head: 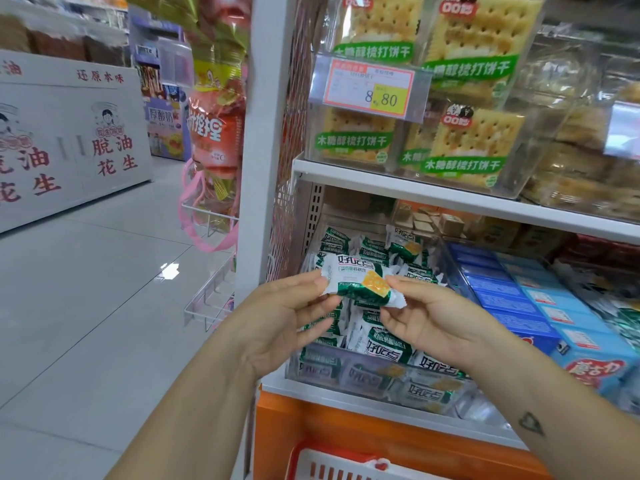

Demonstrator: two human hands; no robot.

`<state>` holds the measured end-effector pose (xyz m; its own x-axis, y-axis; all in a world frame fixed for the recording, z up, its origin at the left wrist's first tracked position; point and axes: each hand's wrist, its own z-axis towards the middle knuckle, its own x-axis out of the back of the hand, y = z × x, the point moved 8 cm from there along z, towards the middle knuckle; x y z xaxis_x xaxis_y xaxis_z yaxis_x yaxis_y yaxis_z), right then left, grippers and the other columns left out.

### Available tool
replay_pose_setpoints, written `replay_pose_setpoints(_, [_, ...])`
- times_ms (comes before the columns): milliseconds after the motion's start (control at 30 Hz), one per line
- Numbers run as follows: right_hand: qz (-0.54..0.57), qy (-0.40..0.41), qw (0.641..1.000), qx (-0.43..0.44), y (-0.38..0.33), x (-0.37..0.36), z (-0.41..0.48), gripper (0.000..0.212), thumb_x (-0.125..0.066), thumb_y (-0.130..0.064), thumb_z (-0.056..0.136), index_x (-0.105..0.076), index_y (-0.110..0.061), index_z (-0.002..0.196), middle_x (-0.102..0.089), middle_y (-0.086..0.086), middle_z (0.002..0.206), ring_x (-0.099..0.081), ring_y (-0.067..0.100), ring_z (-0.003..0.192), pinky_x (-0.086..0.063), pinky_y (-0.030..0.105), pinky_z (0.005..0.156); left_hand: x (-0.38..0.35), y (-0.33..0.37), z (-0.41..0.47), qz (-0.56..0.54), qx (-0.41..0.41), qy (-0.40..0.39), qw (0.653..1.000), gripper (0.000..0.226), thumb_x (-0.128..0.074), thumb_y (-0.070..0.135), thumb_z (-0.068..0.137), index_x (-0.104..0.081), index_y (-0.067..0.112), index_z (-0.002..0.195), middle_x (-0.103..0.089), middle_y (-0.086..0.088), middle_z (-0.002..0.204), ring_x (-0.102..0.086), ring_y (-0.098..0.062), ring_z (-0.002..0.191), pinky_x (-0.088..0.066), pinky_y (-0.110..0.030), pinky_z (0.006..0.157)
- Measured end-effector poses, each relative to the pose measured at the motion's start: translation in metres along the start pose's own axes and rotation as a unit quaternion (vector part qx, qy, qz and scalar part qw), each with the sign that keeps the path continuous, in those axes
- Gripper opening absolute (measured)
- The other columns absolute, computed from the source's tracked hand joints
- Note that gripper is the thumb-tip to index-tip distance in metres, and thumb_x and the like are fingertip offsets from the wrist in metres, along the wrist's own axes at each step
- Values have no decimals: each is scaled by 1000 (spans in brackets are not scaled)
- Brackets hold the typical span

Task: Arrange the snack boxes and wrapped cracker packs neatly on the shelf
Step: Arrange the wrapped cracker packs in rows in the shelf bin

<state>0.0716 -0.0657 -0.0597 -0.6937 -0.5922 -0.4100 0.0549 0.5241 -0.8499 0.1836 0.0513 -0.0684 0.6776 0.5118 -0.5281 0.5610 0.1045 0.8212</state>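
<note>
both hands pinch one green-and-white cracker pack [358, 284] by its ends, left hand [287, 317] and right hand [420, 315], just above the clear bin [363, 377] of matching packs. blue snack boxes [540, 306] sit beside it; soda cracker packs [464, 147] fill the shelf above.

price tag [369, 88] small print unreadable | basket [346, 460] cut by btm edge | blue boxes [540, 301] cut at rt edge
</note>
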Motion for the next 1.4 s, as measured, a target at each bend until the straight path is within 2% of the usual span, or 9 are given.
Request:
replay_pose_setpoints(133, [9, -16, 1000, -11, 7, 1, 3, 21, -66, -7, 68, -64, -3, 89, -65, 14, 85, -58, 17, 67, -55, 23, 56, 3, 6, -1, 61, -23, 5, 998, 19, -61, 7, 87, -63, 14, 105, -72, 0, 75, -68, -5, 65, -52, -25, 71])
replay_pose_setpoints(267, [-207, 11, 971, 120, -16, 5, -2, 9, -67, -16, 80, -67, -8, 85, -50, 6, 63, -47, 10, 55, -51, 22, 63, 9, 20, 0, 290, -126, 46, 948, 21, -59, 15, 92, -64, 18, 112, -64, -2, 80, -56, 6, 54, -45, -18, 65])
replay_pose_setpoints(367, [-317, 36, 924, 211, -36, -2, -12, 16, -54, -19, 93, -65, -10, 84, -48, -3, 46, -41, 7, 42, -47, 24, 68, 7, 20, 0, 238, -132, 51, 961, 11, -59, 8, 92, -63, 13, 100, -62, -2, 80, -63, 1, 58, -50, -14, 59])
replay_pose_setpoints(500, [-318, -23, 921, 225, -40, -17, -24, 34, -40, -30, 98, -68, -12, 90, -73, 6, 83, -66, 19, 75, -52, 25, 75, 3, 12, 3, 131, -78, 28, 988, 16, -54, 7, 94, -69, 10, 91, -70, -11, 99, -69, -16, 87, -57, -25, 74])
replay_pose_setpoints(667, [-423, 7, 856, 298, -40, -20, -32, 12, -67, -7, 84, -64, -17, 79, -64, -4, 75, -58, 6, 70, -49, 13, 69, 3, 24, 0, 207, -185, 70, 958, 21, -67, 9, 85, -64, 23, 100, -64, 1, 108, -64, -19, 99, -52, -29, 87])
replay_pose_setpoints(800, [-400, 28, 861, 314, -34, -14, -29, 21, -67, 3, 81, -61, -16, 76, -62, -7, 71, -57, 7, 69, -48, 15, 68, -5, 32, -5, 191, -256, 52, 946, 47, -67, -3, 82, -51, 28, 113, -56, 5, 101, -59, -2, 80, -47, -7, 64])
replay_pose_setpoints(1167, [-326, 52, 891, 310, -28, -9, -33, 14, -66, -7, 85, -62, -20, 86, -70, -12, 84, -67, 7, 76, -48, 17, 71, -5, 17, -2, 216, -172, 28, 961, 21, -59, 15, 92, -61, 31, 105, -64, 0, 114, -65, -16, 89, -53, -28, 71])
replay_pose_setpoints(1300, [-496, -38, 779, 381, -32, -34, -50, 28, -73, -20, 79, -62, -37, 97, -42, -28, 133, -58, -5, 103, -45, 14, 89, -2, 8, 3, 119, -105, 48, 986, 9, -58, 11, 93, -64, 16, 96, -70, -13, 97, -62, -15, 73, -49, -20, 53])
replay_pose_setpoints(1400, [-595, -51, 654, 464, -27, -44, -58, 34, -75, -18, 79, -58, -39, 100, -48, -22, 126, -46, -9, 114, -35, 5, 95, -7, 6, 2, 134, -86, 24, 987, 9, -58, 14, 92, -67, 11, 94, -69, -8, 87, -61, -14, 73, -50, -20, 55])
